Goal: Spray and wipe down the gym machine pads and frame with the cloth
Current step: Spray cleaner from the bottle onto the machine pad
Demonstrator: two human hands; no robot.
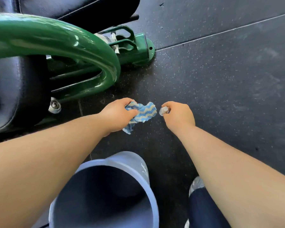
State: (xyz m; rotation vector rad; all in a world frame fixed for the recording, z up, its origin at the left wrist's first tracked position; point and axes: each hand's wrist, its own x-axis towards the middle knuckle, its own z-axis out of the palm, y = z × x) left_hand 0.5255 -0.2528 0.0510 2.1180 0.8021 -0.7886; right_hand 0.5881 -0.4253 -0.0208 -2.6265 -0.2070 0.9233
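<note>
My left hand (118, 115) grips a blue, white and yellow striped cloth (144, 111) above the dark floor. Just right of it, my right hand (178, 115) is curled round a small spray bottle, of which only the clear nozzle top (163, 111) shows, pointing at the cloth. The green curved frame (69, 45) of the gym machine fills the upper left. A black pad (5, 89) lies at the left edge and another black pad (82, 7) at the top.
A pale blue bucket (105, 191) stands on the floor below my arms. My leg in dark trousers and a covered shoe (197, 185) are at the bottom right. The green frame's foot (149, 48) is bolted to the speckled black rubber floor (220, 79).
</note>
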